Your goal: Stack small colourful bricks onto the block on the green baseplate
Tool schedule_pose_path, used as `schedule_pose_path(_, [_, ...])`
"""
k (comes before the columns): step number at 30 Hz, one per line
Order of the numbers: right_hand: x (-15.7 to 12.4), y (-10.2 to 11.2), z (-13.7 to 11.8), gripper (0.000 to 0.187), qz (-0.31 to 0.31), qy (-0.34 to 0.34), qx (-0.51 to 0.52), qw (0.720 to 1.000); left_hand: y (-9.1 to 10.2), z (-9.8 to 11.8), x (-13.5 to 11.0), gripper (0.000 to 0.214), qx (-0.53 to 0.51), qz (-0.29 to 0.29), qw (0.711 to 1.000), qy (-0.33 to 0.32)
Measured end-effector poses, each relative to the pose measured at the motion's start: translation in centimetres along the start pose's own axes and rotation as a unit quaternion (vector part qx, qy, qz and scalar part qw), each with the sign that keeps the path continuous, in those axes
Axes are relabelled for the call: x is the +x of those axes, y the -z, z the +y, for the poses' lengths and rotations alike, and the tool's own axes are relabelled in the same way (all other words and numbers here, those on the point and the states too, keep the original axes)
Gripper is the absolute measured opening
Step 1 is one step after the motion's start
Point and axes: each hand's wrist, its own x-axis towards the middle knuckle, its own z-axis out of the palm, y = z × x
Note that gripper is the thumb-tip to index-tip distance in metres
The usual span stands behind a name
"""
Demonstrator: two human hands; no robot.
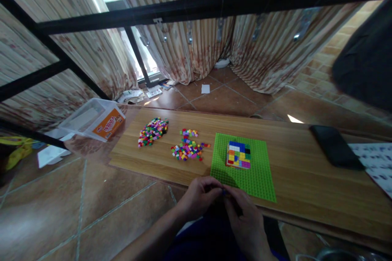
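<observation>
Both hands meet just below the green baseplate's (pixel 260 179) near edge: the left hand (pixel 200 195) and right hand (pixel 245 220) are curled, fingertips pinched together on what seems to be a small brick (pixel 225 191), mostly hidden. On the baseplate sits a multicoloured brick square (pixel 239 155). Left of the baseplate lie loose bricks (pixel 188 149), and further left a fuller pile (pixel 152 131). The step in hand looks like readying one piece. Setting it down would call for lining it up squarely with the studs beside the square.
</observation>
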Motion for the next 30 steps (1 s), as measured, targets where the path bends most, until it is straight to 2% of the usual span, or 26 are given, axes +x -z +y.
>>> schedule_pose_path(2, [0.1, 0.0, -0.2, 0.024, -0.001, 0.001, 0.016, 1.0, 0.1, -0.1, 0.2, 0.012, -0.027, 0.009, 1.0, 0.005])
schedule_pose_path(5, [0.3, 0.1, -0.5, 0.024, -0.01, -0.005, 0.044, 0.999, 0.3, -0.2, 0.5, 0.021, -0.076, 0.012, 0.997, 0.013])
schedule_pose_path(11, [0.8, 0.9, -0.6, 0.014, -0.018, -0.062, 0.083, 0.994, 0.3, -0.2, 0.6, 0.038, -0.168, -0.017, 0.985, 0.04])
schedule_pose_path(14, [1.1, 1.1, -0.3, 0.016, -0.023, -0.084, 0.087, 0.992, 0.1, -0.1, 0.7, 0.042, -0.196, -0.033, 0.979, 0.041])
schedule_pose_path(20, [1.6, 1.3, 0.0, 0.021, -0.017, -0.06, 0.122, 0.991, 0.0, 0.6, 1.0, 0.047, -0.227, -0.064, 0.971, 0.038])
schedule_pose_path(24, [1.8, 1.8, 0.4, 0.018, 0.0, -0.043, 0.08, 0.996, -0.5, 0.6, 1.3, 0.051, -0.23, -0.064, 0.97, 0.052])
schedule_pose_path(30, [2.3, 2.4, 1.1, 0.021, 0.017, 0.014, -0.04, 0.999, -1.5, 0.9, 1.7, 0.049, -0.248, -0.014, 0.967, 0.062])
